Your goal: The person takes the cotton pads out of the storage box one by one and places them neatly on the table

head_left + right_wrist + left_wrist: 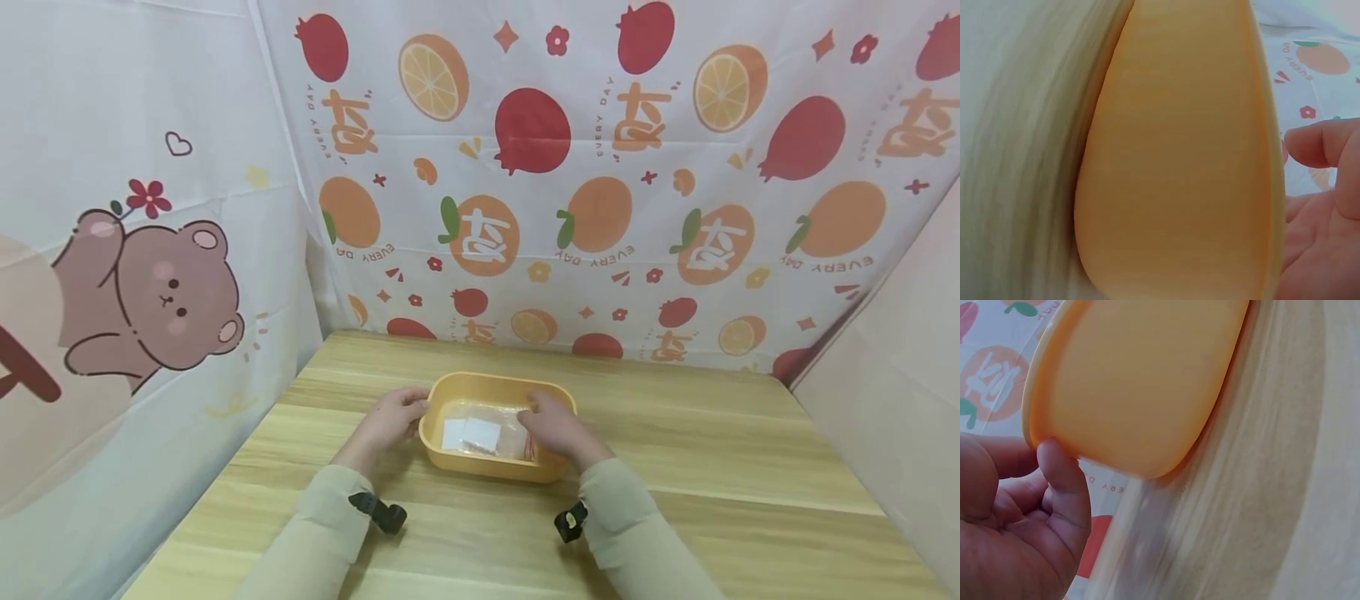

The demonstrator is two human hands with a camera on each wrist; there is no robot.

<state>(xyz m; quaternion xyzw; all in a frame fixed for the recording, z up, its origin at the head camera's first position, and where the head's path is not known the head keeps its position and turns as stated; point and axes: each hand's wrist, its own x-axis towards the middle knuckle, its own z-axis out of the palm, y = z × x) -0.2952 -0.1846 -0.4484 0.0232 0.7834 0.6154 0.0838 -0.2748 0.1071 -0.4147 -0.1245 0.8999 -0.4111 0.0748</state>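
Note:
A yellow-orange plastic bin (pixel 480 468), oblong with rounded corners, sits on the table. At its left end my left hand (pixel 392 414) pinches the rim; thumb and forefinger meet at the edge in the left wrist view. My right hand (pixel 557 423) reaches over the right end, with its fingers inside the bin, close to a clear plastic packet (pixel 510 421). From the right wrist, the thumb (pixel 1313 145) shows extended beyond the rim, with no object against it. White cards or labels (pixel 481 435) lie among the clear packaging, and a bit of red shows near the right hand.
The wood-grain table (pixel 712 467) extends around the bin. A fruit-print cloth (pixel 600 275) hangs behind its far edge. To the left hangs a sheet with a bear (pixel 176 292). Both wrists wear black camera mounts (pixel 386 512).

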